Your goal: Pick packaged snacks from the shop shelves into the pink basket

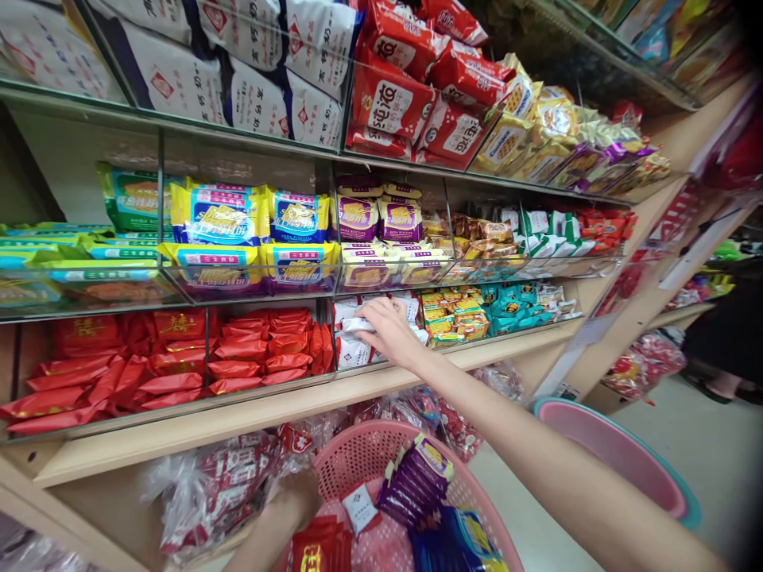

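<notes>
My right hand (389, 327) reaches into the bottom shelf row. Its fingers are closed on a small white packet (356, 325), above more white packets (351, 352) in the same compartment. Low in the view, my left hand (296, 491) is at the left rim of a pink plastic basket (369, 435); its fingers are smeared and partly hidden. Inside the basket lie a stack of purple biscuit packs (414, 485), blue and yellow packs (458, 542), red packets (322, 546) and one small white packet (361, 508).
Glass-fronted shelves hold red packets (244, 349), yellow-blue soda biscuits (220, 214) and large red bags (393, 103). Glass dividers separate the compartments. A wooden ledge (196, 425) runs below. Clear bags of red packets (220, 492) lie underneath. A pink and teal tub (620, 461) stands at right; a person's foot (724, 383) shows beyond.
</notes>
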The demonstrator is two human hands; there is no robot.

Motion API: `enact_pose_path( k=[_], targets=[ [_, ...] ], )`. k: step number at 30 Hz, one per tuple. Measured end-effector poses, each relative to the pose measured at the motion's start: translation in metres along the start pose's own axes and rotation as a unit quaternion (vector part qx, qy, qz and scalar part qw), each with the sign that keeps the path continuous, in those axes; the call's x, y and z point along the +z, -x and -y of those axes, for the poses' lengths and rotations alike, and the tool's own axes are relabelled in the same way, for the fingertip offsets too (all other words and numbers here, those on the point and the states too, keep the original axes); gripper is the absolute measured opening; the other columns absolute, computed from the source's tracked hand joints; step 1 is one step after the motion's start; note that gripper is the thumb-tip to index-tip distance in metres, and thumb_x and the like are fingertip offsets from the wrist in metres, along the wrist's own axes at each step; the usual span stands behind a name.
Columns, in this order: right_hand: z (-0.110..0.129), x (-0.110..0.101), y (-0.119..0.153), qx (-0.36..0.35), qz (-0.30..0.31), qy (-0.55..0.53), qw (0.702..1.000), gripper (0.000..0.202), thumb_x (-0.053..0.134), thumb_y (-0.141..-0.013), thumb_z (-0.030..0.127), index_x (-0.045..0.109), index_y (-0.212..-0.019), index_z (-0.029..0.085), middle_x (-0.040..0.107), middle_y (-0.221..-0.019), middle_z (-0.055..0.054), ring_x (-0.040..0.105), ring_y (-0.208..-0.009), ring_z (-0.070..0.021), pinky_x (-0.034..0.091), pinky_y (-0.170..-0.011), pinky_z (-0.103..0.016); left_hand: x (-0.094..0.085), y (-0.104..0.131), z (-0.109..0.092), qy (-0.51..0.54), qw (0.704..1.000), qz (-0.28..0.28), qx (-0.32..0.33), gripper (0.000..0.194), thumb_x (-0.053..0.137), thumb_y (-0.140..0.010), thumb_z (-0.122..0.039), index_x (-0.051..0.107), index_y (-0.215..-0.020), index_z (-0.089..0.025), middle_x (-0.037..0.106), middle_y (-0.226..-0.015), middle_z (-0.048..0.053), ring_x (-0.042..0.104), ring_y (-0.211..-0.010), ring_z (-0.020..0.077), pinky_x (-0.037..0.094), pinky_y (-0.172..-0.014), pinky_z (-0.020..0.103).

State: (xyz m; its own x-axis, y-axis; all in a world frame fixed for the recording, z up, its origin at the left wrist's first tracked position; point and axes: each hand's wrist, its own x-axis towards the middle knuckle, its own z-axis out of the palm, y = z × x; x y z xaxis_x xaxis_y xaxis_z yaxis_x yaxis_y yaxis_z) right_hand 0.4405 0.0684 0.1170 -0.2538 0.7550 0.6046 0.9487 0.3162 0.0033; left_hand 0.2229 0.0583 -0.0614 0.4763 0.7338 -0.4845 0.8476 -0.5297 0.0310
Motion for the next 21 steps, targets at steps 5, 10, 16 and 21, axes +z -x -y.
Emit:
enact_pose_path(
  k=[5,10,16,21],
  targets=[
    [0.009,-0.020,0.012,0.029,-0.058,-0.081,0.995,0.014,0.055,-0.087,0.027,0.057,-0.099,0.020,0.062,-0.101,-0.004,0.048,-0.102,-0.0209,0.027,-0.090,-0.038,-0.004,0.004,-0.002,-0.006,1.000,-0.002,0.006,0.056,0.048,-0.077,-0.020,0.047,-0.130,-0.001,0.059,-0.122,0.027,0.059,-0.112,0.0321,0.048,-0.091,0.041],
    [0.045,-0.025,0.073,0.216,-0.106,-0.364,0.900,0.022,0.064,-0.078,0.033,0.058,-0.096,0.021,0.065,-0.095,-0.003,0.058,-0.086,-0.0181,0.043,-0.079,-0.033,-0.003,0.003,-0.003,-0.003,1.000,-0.001,0.009,0.054,0.050,-0.079,-0.024,0.049,-0.129,-0.003,0.058,-0.124,0.027,0.058,-0.113,0.0321,0.047,-0.091,0.040],
    [0.085,0.048,0.185,0.509,-0.017,-0.614,0.604,0.034,0.073,-0.065,0.043,0.059,-0.085,0.019,0.068,-0.087,-0.003,0.064,-0.078,-0.0172,0.050,-0.075,-0.031,-0.001,-0.001,-0.005,-0.006,1.000,0.015,0.002,0.053,0.046,-0.083,-0.025,0.046,-0.130,0.000,0.059,-0.122,0.027,0.060,-0.111,0.0321,0.048,-0.090,0.040],
    [0.094,0.139,0.238,0.629,0.029,-0.528,0.570,0.041,0.074,-0.051,0.049,0.057,-0.073,0.020,0.064,-0.065,-0.001,0.065,-0.064,-0.0205,0.048,-0.057,-0.030,-0.001,0.000,-0.006,-0.012,1.000,0.014,0.002,0.052,0.043,-0.084,-0.024,0.045,-0.129,0.003,0.060,-0.121,0.028,0.059,-0.111,0.0323,0.048,-0.090,0.039]
  ],
)
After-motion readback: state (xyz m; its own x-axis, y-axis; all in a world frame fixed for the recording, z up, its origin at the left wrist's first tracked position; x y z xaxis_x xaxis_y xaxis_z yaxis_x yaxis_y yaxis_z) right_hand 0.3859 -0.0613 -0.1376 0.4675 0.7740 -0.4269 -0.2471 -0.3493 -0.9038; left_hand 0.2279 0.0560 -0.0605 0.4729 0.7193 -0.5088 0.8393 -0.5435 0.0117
